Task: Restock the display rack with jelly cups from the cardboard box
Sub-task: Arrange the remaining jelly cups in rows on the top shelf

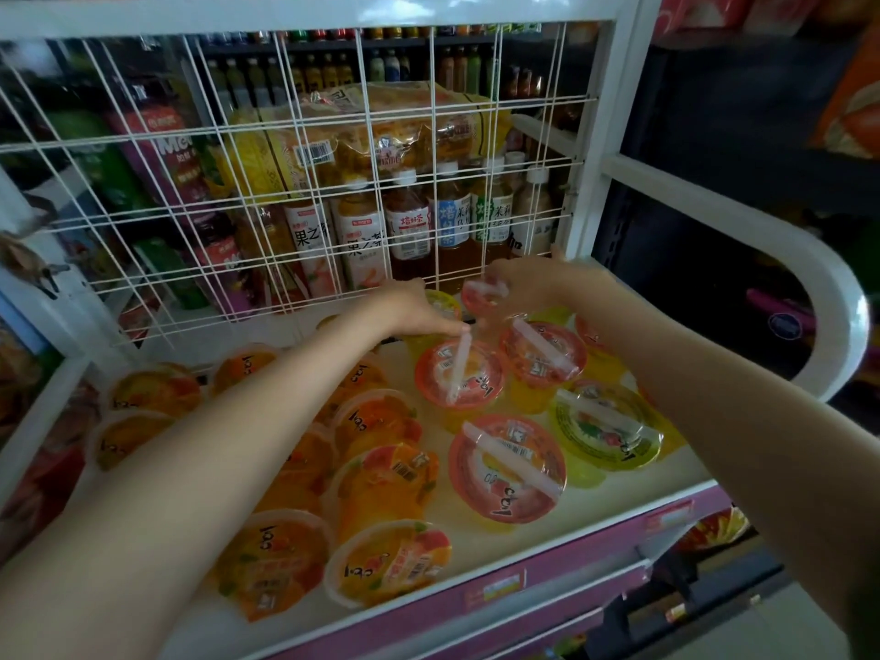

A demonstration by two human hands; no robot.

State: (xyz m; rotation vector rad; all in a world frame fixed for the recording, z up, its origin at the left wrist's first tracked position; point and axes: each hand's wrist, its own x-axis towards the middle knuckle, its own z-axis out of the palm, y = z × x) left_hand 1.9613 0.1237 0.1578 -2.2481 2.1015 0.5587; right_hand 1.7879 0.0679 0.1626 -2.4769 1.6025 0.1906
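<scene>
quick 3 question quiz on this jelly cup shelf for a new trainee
1. True or false: the right hand holds a red-lidded cup.
2. The left hand reaches to the shelf's: A) back B) front edge C) underside
3. Fill in: behind the wire grid stand tea ___.
Key: 1 true; 2 A; 3 bottles.
</scene>
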